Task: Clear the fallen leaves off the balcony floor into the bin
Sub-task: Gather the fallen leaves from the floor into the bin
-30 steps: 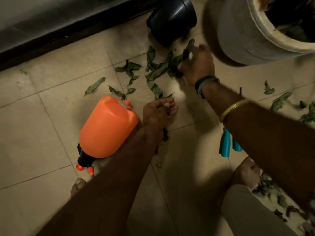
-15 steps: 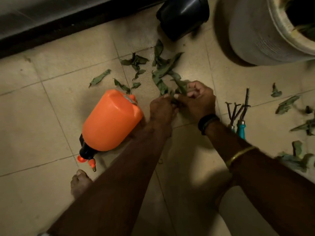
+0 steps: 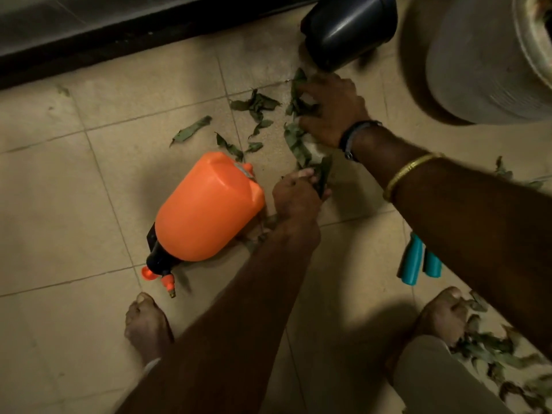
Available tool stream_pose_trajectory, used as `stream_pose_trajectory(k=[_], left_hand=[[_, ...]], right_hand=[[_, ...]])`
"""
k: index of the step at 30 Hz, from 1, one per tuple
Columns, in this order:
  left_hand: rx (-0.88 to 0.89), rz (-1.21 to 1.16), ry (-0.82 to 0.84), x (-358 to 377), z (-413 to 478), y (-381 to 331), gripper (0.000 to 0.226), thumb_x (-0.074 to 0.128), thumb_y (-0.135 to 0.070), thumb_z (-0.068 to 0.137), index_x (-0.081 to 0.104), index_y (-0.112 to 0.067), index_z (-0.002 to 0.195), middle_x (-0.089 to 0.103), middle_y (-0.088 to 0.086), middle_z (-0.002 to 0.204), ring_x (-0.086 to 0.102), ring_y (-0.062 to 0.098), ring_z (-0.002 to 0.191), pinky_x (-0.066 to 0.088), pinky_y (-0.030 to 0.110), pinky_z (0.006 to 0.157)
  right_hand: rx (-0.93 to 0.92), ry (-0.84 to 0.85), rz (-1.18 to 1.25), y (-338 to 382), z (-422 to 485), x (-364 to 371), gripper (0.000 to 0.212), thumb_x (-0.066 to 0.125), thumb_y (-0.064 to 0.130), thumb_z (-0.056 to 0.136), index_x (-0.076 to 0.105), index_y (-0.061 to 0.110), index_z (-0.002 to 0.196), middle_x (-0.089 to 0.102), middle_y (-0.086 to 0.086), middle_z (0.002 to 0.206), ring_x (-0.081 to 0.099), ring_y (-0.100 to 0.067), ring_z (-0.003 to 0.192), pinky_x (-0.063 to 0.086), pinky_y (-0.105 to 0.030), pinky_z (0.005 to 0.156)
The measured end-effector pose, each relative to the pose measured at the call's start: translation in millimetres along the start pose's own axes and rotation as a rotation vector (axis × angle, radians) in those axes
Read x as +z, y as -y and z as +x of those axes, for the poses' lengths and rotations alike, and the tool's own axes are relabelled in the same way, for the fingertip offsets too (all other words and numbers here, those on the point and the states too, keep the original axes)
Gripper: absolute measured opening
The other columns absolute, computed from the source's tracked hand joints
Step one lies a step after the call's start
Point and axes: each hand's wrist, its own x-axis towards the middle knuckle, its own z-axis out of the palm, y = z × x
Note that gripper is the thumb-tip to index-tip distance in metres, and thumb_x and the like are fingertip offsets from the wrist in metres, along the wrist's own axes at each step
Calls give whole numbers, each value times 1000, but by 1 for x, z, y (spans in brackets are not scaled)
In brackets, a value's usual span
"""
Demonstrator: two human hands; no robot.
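Dry green leaves [image 3: 257, 104] lie scattered on the beige tiled floor [image 3: 59, 189] ahead of me. My left hand [image 3: 295, 198] holds a small bunch of leaves [image 3: 322, 173] between its fingers, close to the floor. My right hand [image 3: 331, 109] reaches further forward and rests on a cluster of leaves [image 3: 294, 138], fingers bent over them. A black bin [image 3: 349, 28] stands just beyond the right hand at the top. More leaves [image 3: 493, 351] lie at the lower right by my foot.
An orange spray bottle [image 3: 206, 210] lies on its side left of my left hand. A large grey planter [image 3: 484, 61] stands at the top right. Teal-handled garden tools [image 3: 418, 261] lie under my right forearm. My bare feet [image 3: 146, 324] are on the tiles. A dark door sill [image 3: 119, 34] runs along the top.
My right hand has moved from beside the left hand forward toward the bin, onto more leaves. The left hand stays low, still holding leaves.
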Motion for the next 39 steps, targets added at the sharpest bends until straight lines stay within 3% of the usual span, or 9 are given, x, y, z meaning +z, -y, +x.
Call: stream_pose_trajectory(k=[3,6,10,16,21,25,28,32,39], left_hand=[[-13,-85,0,-9,8,11,22,44,-9,102,63,0,109,60,17,96,59,21,74,50,19,45],[-38,-90,-78,-23,13,24,17,48,-13,100,62,-6,92,57,18,93,58,26,72,47,28,48],[-91,-124,-133,-45,10,41,23,45,-8,99,63,6,105,56,19,93,55,22,64,48,24,45],[-109,-147,-134,-54,0,60,16,42,-4,102,58,-5,100,58,15,96,57,18,68,49,16,42],[-86,-166,-161,-57,-12,62,20,45,-2,100,61,-9,90,60,16,95,57,21,71,50,16,42],[-44,-202,-179,-68,-45,48,27,50,2,95,64,-10,76,63,10,81,61,25,72,56,23,53],[-19,-228,-174,-82,-74,37,21,61,-8,81,72,-13,64,70,17,86,69,37,89,58,49,84],[-28,-369,-149,-110,-129,-5,23,51,-1,95,65,-10,79,67,13,84,65,28,76,55,30,61],[93,-569,-128,-232,-196,-110,18,53,-6,97,70,-7,92,72,14,89,68,26,77,55,29,65]], right_hand=[[-27,176,-212,4,4,25,92,56,74,80,17,37,156,3,0,167,6,-39,150,20,-64,113],[-44,185,-357,-2,-30,52,109,50,84,76,3,31,159,-8,-1,167,-4,-37,152,14,-67,116],[-16,113,-396,-13,-90,81,98,67,55,82,13,25,159,2,-7,167,9,-38,150,28,-60,111],[9,-114,-35,-23,-124,104,33,61,18,93,66,13,125,54,-14,138,49,-36,122,50,-44,95],[366,-197,234,-20,-139,94,23,63,17,91,75,14,111,69,-8,113,63,-26,107,44,-25,93],[518,-224,452,3,-172,52,27,76,14,83,76,15,110,73,-7,110,66,-23,104,53,-33,98],[596,-237,683,38,-199,15,28,82,16,79,77,23,106,75,3,102,69,-16,96,60,-37,89],[610,-227,906,118,-225,-27,21,84,17,71,78,35,81,77,7,85,73,-18,85,62,-42,80],[429,-116,1086,317,-250,-60,20,85,7,71,78,14,88,77,-11,88,73,-31,85,61,-48,83]])
